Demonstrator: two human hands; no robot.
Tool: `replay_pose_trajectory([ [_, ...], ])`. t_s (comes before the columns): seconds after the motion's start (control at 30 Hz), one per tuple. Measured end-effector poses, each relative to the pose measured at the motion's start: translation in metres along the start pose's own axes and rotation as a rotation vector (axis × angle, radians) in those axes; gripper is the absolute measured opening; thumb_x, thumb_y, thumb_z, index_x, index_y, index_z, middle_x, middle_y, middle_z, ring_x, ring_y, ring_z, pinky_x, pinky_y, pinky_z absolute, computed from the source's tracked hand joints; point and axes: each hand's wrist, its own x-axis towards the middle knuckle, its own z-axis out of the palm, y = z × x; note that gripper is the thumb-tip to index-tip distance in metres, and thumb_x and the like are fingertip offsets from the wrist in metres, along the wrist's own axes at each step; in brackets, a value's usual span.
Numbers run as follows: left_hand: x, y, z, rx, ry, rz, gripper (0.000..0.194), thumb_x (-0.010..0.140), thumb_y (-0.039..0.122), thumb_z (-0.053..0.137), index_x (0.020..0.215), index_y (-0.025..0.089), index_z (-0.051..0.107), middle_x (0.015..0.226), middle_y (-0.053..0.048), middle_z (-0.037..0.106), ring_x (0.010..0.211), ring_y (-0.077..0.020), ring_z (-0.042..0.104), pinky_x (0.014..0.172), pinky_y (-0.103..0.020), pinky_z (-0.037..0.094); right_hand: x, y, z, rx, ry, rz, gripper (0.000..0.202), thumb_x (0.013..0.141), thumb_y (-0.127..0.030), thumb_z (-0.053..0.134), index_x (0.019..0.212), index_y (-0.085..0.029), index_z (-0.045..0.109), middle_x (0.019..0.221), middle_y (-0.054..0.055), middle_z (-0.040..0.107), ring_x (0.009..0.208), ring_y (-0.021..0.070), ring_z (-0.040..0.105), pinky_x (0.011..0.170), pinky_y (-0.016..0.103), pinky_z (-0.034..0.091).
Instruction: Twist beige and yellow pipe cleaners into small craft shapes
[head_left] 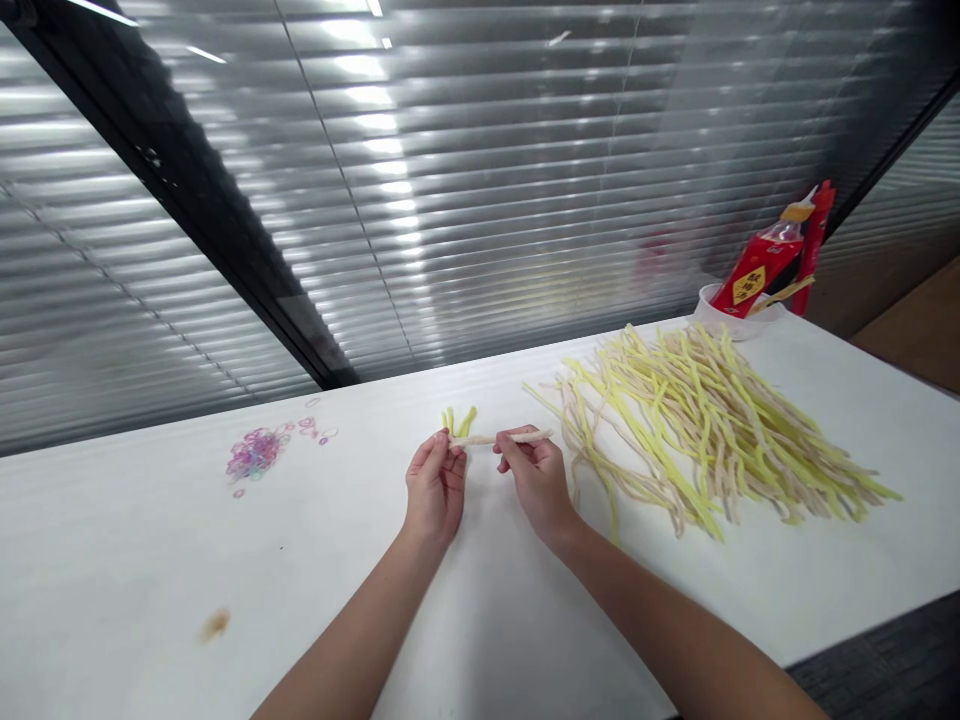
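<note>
While both hands pinch a beige pipe cleaner (501,437) mid-desk, left hand (435,487) clamps its left end, right hand (534,474) its middle, the pile of pipe cleaners (712,420) lying toward the right edge.

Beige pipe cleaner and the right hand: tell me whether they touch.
Touching. The head view shows the right hand pinching the beige pipe cleaner between thumb and fingers, while the left hand pinches its other end.

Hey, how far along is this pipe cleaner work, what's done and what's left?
Early, it looks like. Done: one small yellow-green bent piece lies on the white table. In hand: the left hand and right hand pinch a beige pipe cleaner by its ends. Left: the big pile of yellow and beige pipe cleaners and the small rubber bands lie untouched.
</note>
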Motion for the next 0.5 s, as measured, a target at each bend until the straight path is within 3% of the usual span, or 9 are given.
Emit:
replay_pose_trajectory([
  [0.13, -0.0034, -0.0020, -0.0039, 0.070, -0.179, 0.005, 0.021, 0.065, 0.028, 0.082, 0.077, 0.015, 0.070, 0.079, -0.001, 0.066, 0.065, -0.0080, 0.062, 0.067, -0.020, 0.054, 0.0036, 0.0014, -0.0021, 0.091, 0.056, 0.087, 0.027, 0.076, -0.044, 0.067, 0.076, -0.018, 0.060, 0.072, 0.000, 0.061, 0.058, 0.0097, 0.051, 0.058, 0.024, 0.043],
  [0.23, -0.0066, -0.0038, -0.0045, 0.127, -0.273, 0.024, 0.024, 0.061, 0.026, 0.084, 0.080, 0.018, 0.072, 0.099, -0.003, 0.067, 0.080, -0.0124, 0.065, 0.074, -0.024, 0.055, 0.0068, 0.0025, -0.0041, 0.151, 0.104, 0.179, 0.029, 0.073, -0.044, 0.070, 0.082, -0.018, 0.060, 0.073, -0.001, 0.060, 0.056, 0.0085, 0.050, 0.059, 0.024, 0.043],
  [0.33, -0.0081, -0.0050, -0.0041, 0.190, -0.286, 0.051, 0.024, 0.058, 0.019, 0.085, 0.079, 0.020, 0.073, 0.102, -0.003, 0.067, 0.087, -0.0143, 0.064, 0.078, -0.025, 0.054, 0.0076, 0.0039, -0.0044, 0.165, 0.112, 0.223, 0.031, 0.073, -0.044, 0.071, 0.084, -0.017, 0.060, 0.074, -0.002, 0.058, 0.055, 0.0074, 0.050, 0.059, 0.024, 0.043],
  [0.5, -0.0068, -0.0059, -0.0052, 0.229, -0.257, 0.056, 0.020, 0.057, 0.018, 0.085, 0.072, 0.018, 0.072, 0.085, -0.002, 0.069, 0.082, -0.0137, 0.065, 0.081, -0.027, 0.053, 0.0068, 0.0055, -0.0040, 0.114, 0.098, 0.237, 0.033, 0.074, -0.047, 0.067, 0.084, -0.017, 0.058, 0.076, -0.003, 0.057, 0.053, 0.0062, 0.049, 0.056, 0.022, 0.041],
])
